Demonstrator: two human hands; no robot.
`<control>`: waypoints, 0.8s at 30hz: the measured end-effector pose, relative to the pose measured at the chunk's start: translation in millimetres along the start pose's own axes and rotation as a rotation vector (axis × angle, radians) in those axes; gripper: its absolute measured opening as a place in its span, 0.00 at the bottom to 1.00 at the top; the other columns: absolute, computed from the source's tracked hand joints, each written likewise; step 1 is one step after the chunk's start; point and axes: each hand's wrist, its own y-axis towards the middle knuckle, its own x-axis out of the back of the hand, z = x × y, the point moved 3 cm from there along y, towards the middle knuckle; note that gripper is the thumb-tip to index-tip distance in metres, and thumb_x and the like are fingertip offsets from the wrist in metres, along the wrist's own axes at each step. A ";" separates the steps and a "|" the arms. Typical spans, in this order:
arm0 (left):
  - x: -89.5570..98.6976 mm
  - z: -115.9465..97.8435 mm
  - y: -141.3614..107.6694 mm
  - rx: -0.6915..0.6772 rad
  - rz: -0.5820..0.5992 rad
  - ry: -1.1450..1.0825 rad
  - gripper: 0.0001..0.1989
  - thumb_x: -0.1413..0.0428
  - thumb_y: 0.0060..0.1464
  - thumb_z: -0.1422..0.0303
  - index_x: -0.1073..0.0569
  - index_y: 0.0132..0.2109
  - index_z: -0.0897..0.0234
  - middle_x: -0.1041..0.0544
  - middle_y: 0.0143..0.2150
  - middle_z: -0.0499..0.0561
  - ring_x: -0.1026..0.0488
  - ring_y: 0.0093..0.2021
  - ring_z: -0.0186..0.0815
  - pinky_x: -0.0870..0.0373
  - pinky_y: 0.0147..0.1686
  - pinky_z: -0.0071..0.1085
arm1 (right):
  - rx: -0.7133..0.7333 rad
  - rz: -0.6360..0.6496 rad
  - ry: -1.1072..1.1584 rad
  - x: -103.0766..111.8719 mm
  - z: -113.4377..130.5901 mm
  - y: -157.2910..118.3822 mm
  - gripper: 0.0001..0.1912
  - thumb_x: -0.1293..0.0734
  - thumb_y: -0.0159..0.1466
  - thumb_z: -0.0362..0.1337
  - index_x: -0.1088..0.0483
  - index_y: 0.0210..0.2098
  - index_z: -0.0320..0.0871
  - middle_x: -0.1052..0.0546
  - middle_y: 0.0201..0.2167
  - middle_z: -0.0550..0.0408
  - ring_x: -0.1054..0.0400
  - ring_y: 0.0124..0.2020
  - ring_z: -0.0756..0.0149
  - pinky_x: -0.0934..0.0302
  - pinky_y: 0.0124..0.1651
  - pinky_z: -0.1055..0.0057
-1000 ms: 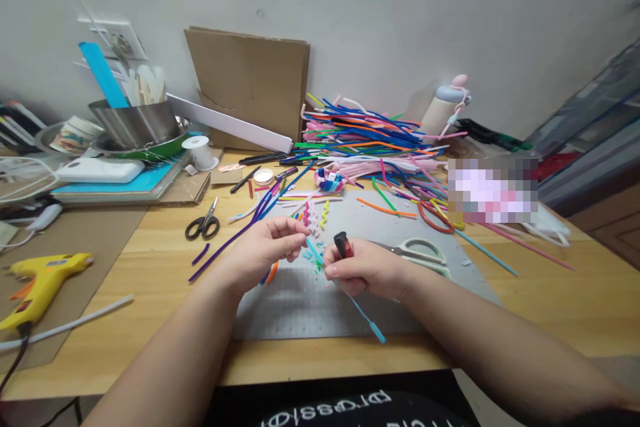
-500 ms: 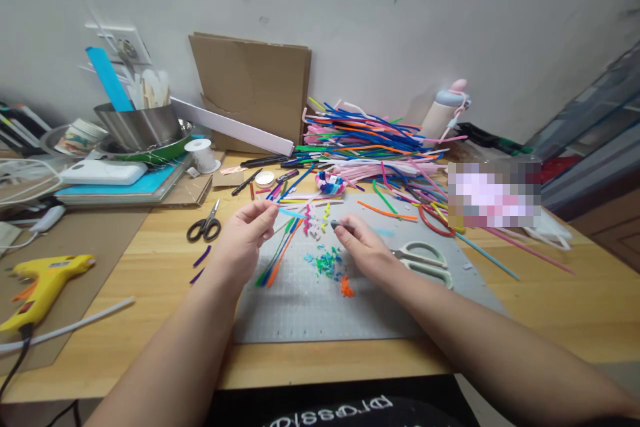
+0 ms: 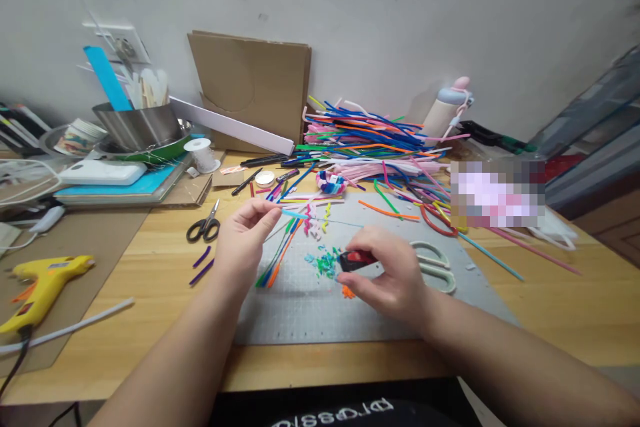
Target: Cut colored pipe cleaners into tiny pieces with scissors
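Note:
Pinched between the thumb and fingers of my left hand (image 3: 250,230) is a light blue pipe cleaner (image 3: 295,213). A thin, bare-looking stretch runs from it to the right, above the grey cutting mat (image 3: 300,320). My right hand (image 3: 393,273) is closed round a small black and red tool (image 3: 356,260) whose exact kind I cannot make out. Beneath and beside that tool lie green and blue fluff clippings (image 3: 324,261), with an orange clump (image 3: 348,291) partly covered by my right hand. Pink, white and yellow twisted pieces (image 3: 315,221) rest just beyond, beside green, blue and orange pipe cleaners (image 3: 280,253).
Light green-handled scissors (image 3: 435,267) lie right of my right hand, black scissors (image 3: 205,227) left of my left. A yellow glue gun (image 3: 45,287) sits at far left. At the back are a pipe cleaner heap (image 3: 370,137), cardboard (image 3: 250,90) and a bottle (image 3: 445,110).
My right hand has moved right and toward me, turning so the black and red tool shows more. My left hand stays nearly still with the light blue pipe cleaner.

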 end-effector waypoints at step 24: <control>-9.3 0.1 -2.6 0.147 0.329 0.195 0.08 0.37 0.44 0.63 0.25 0.27 0.63 0.30 0.28 0.46 0.39 0.27 0.30 0.42 0.30 0.28 | -0.503 0.309 0.422 -14.5 -31.6 15.4 0.10 0.35 0.55 0.40 0.41 0.26 0.44 0.40 0.21 0.64 0.48 0.23 0.73 0.53 0.27 0.72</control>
